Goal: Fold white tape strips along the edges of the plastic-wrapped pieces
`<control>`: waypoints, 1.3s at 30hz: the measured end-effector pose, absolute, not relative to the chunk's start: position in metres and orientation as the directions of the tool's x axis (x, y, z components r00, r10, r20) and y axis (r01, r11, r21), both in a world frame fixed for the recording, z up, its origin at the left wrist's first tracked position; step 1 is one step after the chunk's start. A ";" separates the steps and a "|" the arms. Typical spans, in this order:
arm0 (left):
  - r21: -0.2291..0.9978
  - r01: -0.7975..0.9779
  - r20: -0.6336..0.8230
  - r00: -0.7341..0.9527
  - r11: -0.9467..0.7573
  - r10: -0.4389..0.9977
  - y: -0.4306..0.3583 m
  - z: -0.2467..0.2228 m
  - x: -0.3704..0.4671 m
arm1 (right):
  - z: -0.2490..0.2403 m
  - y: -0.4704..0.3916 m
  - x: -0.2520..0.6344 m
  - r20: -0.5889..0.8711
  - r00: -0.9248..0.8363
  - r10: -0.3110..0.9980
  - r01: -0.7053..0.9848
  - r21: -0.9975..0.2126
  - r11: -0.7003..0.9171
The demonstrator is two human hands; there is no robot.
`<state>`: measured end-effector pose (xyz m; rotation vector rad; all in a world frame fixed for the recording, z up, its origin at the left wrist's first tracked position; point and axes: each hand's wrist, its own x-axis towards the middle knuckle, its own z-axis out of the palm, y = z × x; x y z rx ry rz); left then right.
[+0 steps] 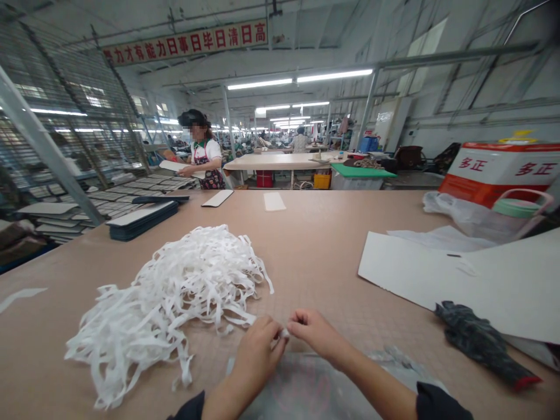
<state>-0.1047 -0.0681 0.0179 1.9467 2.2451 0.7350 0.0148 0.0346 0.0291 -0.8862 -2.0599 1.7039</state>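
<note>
My left hand [261, 345] is closed in a pinch at the near middle of the table, with a bit of white fabric strip [284, 333] showing at its fingertips. Just right of it, my right hand [318, 335] pinches at the same bit of strip, its fingers curled. The fingertips of both hands almost meet. To the left lies a big tangled pile of white fabric strips [196, 274], and one strip end reaches from it to my left hand. Beneath my forearms is a clear plastic bag [301, 388], partly hidden by them.
Stacked dark-edged panels [142, 221] stand at the back left, near two pale pieces. On the right lie a large white board [464, 274], a dark glove [481, 338] and a plastic bag beside a red-and-white container [499, 169]. Across the table a person [205, 154] holds a panel.
</note>
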 end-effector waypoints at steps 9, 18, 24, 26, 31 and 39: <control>0.500 0.861 0.126 -0.183 0.097 0.975 -0.071 0.026 -0.094 | 0.056 0.038 0.051 -0.124 -0.751 0.649 -0.074 -0.960 -0.270; 0.445 0.851 -0.073 -0.278 0.281 0.958 -0.051 0.037 -0.135 | 0.074 0.102 0.148 -0.171 -0.514 0.841 -0.538 -0.699 -0.471; 0.463 0.823 -0.148 -0.294 0.329 0.944 -0.036 0.046 -0.164 | 0.065 0.140 0.211 -0.179 -0.219 0.959 -0.722 -0.632 -0.282; 0.452 0.821 -0.173 -0.304 0.350 0.937 -0.036 0.049 -0.165 | 0.070 0.143 0.223 -0.111 -0.151 0.982 -0.707 -0.683 -0.186; 0.433 0.864 -0.129 -0.223 0.257 0.966 -0.038 0.060 -0.127 | 0.086 0.117 0.204 -0.074 -0.133 0.988 -0.549 -0.825 -0.136; 1.000 0.019 0.018 0.006 -0.018 1.000 -0.020 0.082 -0.018 | 0.096 0.028 0.118 -0.049 -0.576 0.816 -0.412 -0.845 -0.342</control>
